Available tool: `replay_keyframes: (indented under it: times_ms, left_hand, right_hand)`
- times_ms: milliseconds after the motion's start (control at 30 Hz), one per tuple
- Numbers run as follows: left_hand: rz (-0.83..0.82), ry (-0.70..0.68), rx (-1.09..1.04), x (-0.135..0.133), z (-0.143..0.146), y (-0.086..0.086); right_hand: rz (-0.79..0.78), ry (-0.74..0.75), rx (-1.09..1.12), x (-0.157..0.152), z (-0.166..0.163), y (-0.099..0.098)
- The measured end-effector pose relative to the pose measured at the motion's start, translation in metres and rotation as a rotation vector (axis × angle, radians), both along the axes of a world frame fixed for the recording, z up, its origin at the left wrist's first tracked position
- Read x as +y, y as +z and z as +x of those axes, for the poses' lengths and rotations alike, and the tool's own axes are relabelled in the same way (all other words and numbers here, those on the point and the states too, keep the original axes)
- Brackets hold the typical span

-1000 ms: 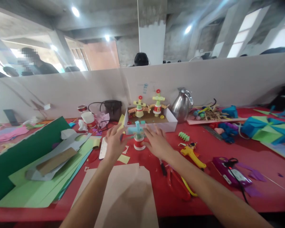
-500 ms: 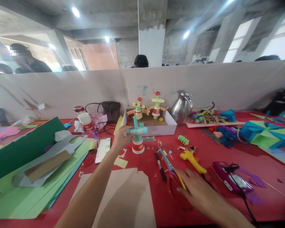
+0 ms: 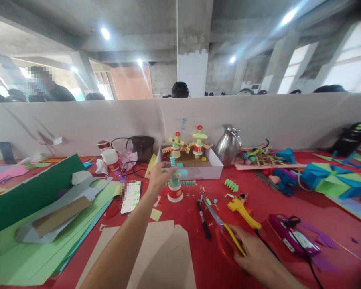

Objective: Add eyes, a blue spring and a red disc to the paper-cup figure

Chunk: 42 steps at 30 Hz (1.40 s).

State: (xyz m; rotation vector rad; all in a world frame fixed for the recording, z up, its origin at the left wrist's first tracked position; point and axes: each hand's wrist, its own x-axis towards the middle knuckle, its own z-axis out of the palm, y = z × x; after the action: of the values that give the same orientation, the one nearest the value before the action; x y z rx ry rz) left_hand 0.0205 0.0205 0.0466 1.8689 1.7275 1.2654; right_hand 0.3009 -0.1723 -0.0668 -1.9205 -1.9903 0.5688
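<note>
A figure made from a red and white paper cup (image 3: 175, 194) stands upright on the red table, with a blue paper tube across it, a blue coiled strip on top and a green coiled arm at its right. My left hand (image 3: 160, 177) is closed at its upper part, covering the tube's left end; the fingertips are partly hidden. At the lower right, my right hand (image 3: 254, 253) is closed around the red and yellow handles of scissors (image 3: 218, 218), whose blades point away from me. A black marker (image 3: 203, 218) lies just left of the scissors.
Two similar cup figures stand in a white box (image 3: 192, 172) behind, beside a steel jug (image 3: 228, 146). A yellow glue gun (image 3: 243, 210) and a purple power strip (image 3: 295, 235) lie right. Cardboard (image 3: 156, 249), a phone (image 3: 130, 196) and green paper sheets (image 3: 87, 224) lie left and near.
The view has tilted up a little. My left hand has shifted right, over the figure's tube toward the coiled strip. The scissors have moved slightly toward me with my right hand.
</note>
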Motion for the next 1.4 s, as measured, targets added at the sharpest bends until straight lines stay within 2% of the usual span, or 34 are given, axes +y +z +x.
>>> replay_keyframes:
  times_ms: [133, 200, 300, 400, 500, 600, 700, 833, 1033, 1400]
  left_hand:
    - [-0.032, 0.028, -0.003, 0.002, 0.008, 0.006]
    - [-0.036, 0.023, -0.001, 0.002, 0.008, 0.005]
    - [-0.030, 0.018, 0.004, 0.002, 0.007, 0.001]
    - [-0.009, 0.015, 0.011, 0.001, 0.009, -0.003]
    - [0.013, 0.003, 0.011, 0.001, 0.013, -0.006]
    - [0.034, -0.024, 0.002, 0.000, 0.018, -0.006]
    - [0.049, -0.031, 0.010, -0.001, 0.023, -0.006]
    - [0.083, -0.041, 0.009, 0.000, 0.026, -0.008]
    - [0.099, -0.029, 0.025, 0.002, 0.026, -0.014]
    - [0.080, -0.035, 0.027, -0.001, 0.025, -0.014]
  right_hand:
    - [0.045, -0.090, 0.055, -0.005, 0.019, -0.006]
    - [0.084, -0.095, 0.092, -0.012, 0.027, 0.001]
    - [0.225, -0.060, 0.112, -0.020, 0.030, 0.030]
    - [0.296, -0.073, 0.074, -0.016, 0.021, 0.072]
    - [0.286, -0.028, -0.001, 0.006, 0.003, 0.109]
    - [0.278, -0.005, -0.090, 0.034, -0.017, 0.129]
    - [0.242, 0.001, -0.146, 0.059, -0.032, 0.135]
    - [0.230, 0.008, -0.178, 0.077, -0.043, 0.137]
    - [0.249, 0.033, -0.218, 0.087, -0.054, 0.141]
    - [0.241, 0.043, -0.205, 0.097, -0.057, 0.144]
